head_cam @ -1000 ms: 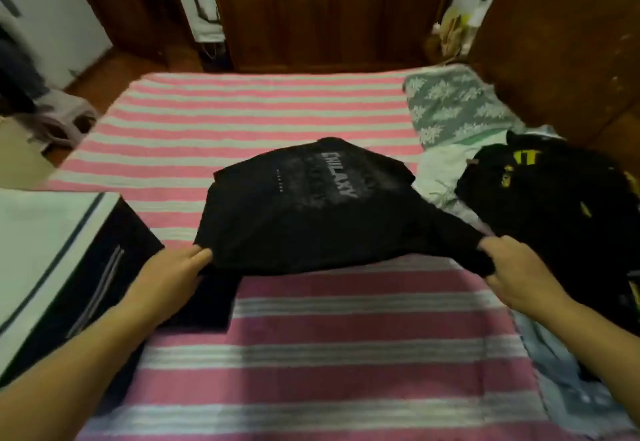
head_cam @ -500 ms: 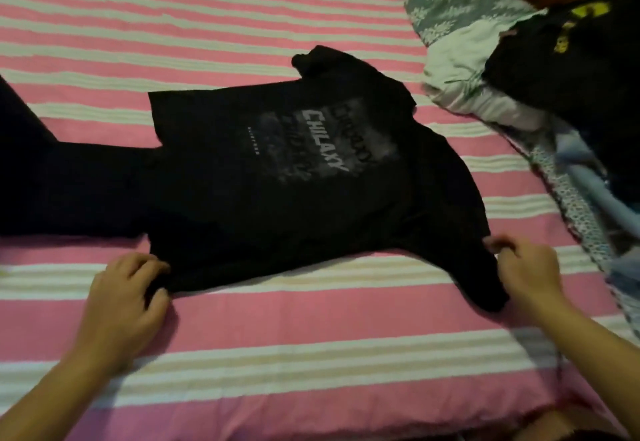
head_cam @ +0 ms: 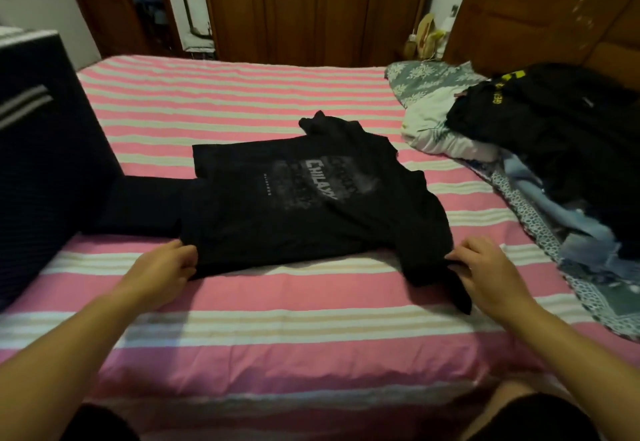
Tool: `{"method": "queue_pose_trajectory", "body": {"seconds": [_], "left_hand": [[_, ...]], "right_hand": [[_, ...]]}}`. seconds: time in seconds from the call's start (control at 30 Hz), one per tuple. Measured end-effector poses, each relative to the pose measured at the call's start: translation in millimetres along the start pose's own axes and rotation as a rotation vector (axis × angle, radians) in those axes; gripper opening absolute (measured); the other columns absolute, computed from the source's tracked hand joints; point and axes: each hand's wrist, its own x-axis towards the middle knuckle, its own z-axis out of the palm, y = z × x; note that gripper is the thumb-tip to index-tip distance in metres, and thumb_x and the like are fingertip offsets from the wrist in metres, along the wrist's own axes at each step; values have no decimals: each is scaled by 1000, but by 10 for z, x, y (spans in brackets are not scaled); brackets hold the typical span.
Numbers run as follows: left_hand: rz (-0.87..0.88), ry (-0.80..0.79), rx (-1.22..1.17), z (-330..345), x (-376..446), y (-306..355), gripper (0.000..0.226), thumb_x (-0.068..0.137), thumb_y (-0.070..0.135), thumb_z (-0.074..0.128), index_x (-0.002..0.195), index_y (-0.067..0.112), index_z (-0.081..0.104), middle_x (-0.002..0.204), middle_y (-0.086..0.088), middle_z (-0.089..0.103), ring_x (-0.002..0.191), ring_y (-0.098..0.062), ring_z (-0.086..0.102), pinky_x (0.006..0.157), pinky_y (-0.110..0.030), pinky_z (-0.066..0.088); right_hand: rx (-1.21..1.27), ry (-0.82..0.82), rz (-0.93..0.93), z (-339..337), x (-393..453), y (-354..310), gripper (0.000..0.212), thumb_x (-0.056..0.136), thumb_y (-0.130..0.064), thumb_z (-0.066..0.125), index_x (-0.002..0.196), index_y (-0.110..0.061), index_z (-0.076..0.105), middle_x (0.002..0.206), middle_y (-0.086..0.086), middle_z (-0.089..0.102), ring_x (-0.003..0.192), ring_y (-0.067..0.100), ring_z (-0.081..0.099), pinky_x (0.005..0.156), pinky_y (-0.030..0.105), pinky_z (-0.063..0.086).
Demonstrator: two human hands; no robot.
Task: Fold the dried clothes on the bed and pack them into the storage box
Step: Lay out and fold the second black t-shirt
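Observation:
A black T-shirt with a grey printed chest design lies spread face up on the pink striped bed. My left hand pinches its near left hem corner. My right hand grips the near right sleeve and edge. A dark fabric storage box with grey handles stands at the left edge of the bed. Its flap lies under the shirt's left side.
A pile of unfolded clothes, black, white and blue, covers the right side of the bed next to a patterned pillow. Wooden wardrobe doors and a headboard stand beyond. My knees show at the bottom edge.
The shirt was held up above the bed and has been laid flat. Both hands stayed on its near corners. The view has lifted, so the box and wardrobe are back in sight.

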Motion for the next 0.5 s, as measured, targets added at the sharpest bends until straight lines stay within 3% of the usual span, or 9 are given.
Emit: {"method": "queue_pose_trajectory", "body": {"seconds": [0.07,0.17,0.23,0.3,0.33,0.4,0.47,0.5], "left_hand": [[48,132,-48,-133,-90,4,37,81,7,73,67,29,47,83,6,49,74,-24,51,61,-39,43],[121,370,0,-290,-298,89,16,84,3,62,72,13,57,89,-6,55,73,-34,52,57,-41,43],[282,343,222,-223,-492,62,7,75,8,55,78,10,60,90,-12,54,70,-39,52,55,-44,40],[348,214,374,16,-698,-12,24,66,17,54,88,13,64,93,-12,53,72,-39,54,57,-47,43],[311,169,394,121,-768,-28,28,66,21,55,92,14,65,95,-12,53,74,-39,55,57,-48,45],[180,146,393,243,-803,3,26,71,19,66,96,12,65,97,-14,54,76,-39,56,56,-48,48],[87,155,382,296,-746,71,30,69,12,79,95,10,64,96,-15,57,77,-41,57,57,-46,46],[71,160,383,288,-719,106,31,69,10,80,96,10,64,96,-14,58,78,-41,58,58,-46,45]], "right_hand": [[-32,89,-33,-86,-113,53,3,83,-3,72,86,-4,73,80,7,59,76,33,56,70,32,37],[-13,89,46,0,-232,152,15,91,-16,64,88,-5,74,81,7,60,78,33,57,72,34,38],[47,-141,82,123,-353,137,38,96,-38,50,87,-12,76,85,2,60,85,28,56,78,34,40],[97,-253,198,190,-416,93,47,97,-46,40,89,-15,74,91,-1,61,92,22,51,81,37,42],[104,-228,311,198,-382,101,48,99,-44,38,92,-13,73,95,3,63,94,24,52,80,38,40],[211,-153,740,159,-194,89,45,101,-38,40,105,-3,68,109,20,65,101,37,56,76,37,38],[368,-240,1078,171,-12,52,49,99,-39,53,118,5,62,119,27,63,104,43,61,81,41,47],[425,-315,1126,199,46,16,49,98,-38,59,119,6,60,117,26,64,101,42,63,81,42,51]]}}
